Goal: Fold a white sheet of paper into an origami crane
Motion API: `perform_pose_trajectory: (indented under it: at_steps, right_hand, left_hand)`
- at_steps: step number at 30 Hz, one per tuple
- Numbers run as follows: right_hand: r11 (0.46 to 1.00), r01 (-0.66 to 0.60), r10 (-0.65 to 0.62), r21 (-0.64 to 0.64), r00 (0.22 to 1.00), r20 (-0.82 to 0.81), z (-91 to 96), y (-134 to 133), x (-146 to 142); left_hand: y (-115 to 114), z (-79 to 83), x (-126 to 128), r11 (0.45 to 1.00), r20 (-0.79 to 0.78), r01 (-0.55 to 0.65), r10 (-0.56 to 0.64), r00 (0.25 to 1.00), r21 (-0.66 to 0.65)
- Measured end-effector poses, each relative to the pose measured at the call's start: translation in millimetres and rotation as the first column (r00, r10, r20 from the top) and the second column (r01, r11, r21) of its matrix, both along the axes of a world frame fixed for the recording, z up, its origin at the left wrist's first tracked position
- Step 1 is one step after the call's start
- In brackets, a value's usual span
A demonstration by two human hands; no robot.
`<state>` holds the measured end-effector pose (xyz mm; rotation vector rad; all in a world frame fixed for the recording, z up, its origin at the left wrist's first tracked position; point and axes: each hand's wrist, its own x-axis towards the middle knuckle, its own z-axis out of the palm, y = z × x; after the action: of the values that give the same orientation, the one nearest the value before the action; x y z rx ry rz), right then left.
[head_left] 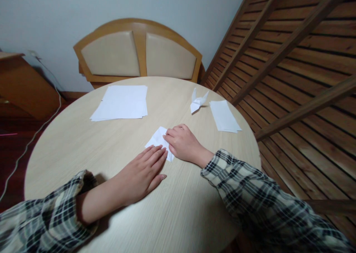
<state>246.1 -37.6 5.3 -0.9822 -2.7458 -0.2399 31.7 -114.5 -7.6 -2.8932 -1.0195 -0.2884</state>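
Note:
A small folded sheet of white paper (156, 137) lies on the round table (83, 153), partly covered by both hands. My left hand (143, 173) rests flat on the table, its outstretched fingertips on the paper's near left edge. On the right side of the paper is my right hand (182, 142), with its fingers bent together and pressed on the paper's edge; its thumb is tucked below. A folded white paper figure with two upright points (197, 103) stands farther back to the right.
A stack of white sheets (122, 102) lies at the table's back left. Smaller white sheets (224, 116) are near the right edge. Behind the table is a padded wooden headboard (111, 55); slatted wood (294, 60) rises at the right. A cable (33, 136) runs along the left.

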Motion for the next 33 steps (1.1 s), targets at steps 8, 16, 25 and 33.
perform_pose_trajectory:
  at_steps: [8, 16, 25, 33]
  right_hand:
    - [1.000, 0.002, -0.002, 0.013, 1.000, 0.007, -0.3, -0.3, 0.8]
    - [1.000, 0.002, -0.003, 0.008, 1.000, 0.009, -0.6, 0.7, 1.8]
    - [1.000, 0.005, -0.005, -0.001, 1.000, 0.014, -0.6, 1.2, 1.8]
    - [1.000, 0.001, -0.001, 0.012, 1.000, 0.016, -0.1, 1.4, 1.4]
  left_hand:
    - [-2.0, 2.9, -0.8, 1.000, -0.005, 0.007, -0.007, 1.000, -0.002]
    - [-2.1, 5.1, -2.8, 0.998, -0.006, 0.025, -0.026, 1.000, -0.061]
    - [-1.4, 6.7, -0.7, 0.999, -0.055, 0.028, -0.031, 0.998, -0.045]
    - [-2.0, 4.7, -0.7, 0.999, -0.025, 0.045, -0.045, 0.999, -0.004]
